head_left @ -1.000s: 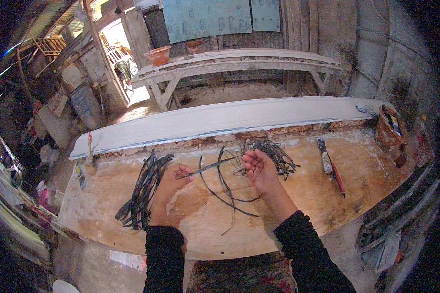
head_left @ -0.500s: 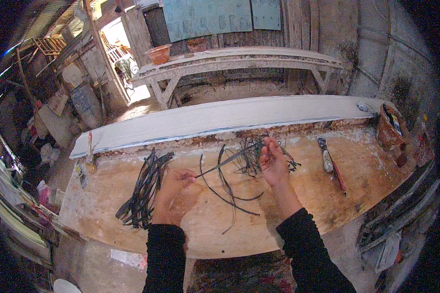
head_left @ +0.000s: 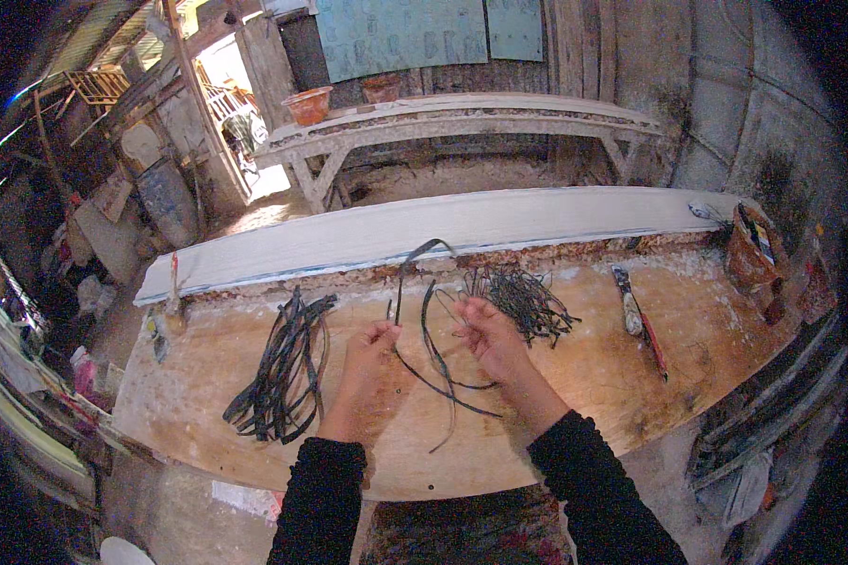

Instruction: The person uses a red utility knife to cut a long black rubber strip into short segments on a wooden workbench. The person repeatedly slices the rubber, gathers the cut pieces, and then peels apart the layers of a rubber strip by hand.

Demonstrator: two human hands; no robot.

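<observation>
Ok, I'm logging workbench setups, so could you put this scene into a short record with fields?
Left hand: pinches a thin, flat black strip that arches upward
Right hand: fingers curled, grip unclear
Left of hands: bundle of flat black strips
Between hands: loose, curved black strips
Past right hand: tangle of thin dark strands
Right side: slim red stick, orange-brown pot
Surface: worn brown wooden tabletop
Behind it: long white slab
</observation>
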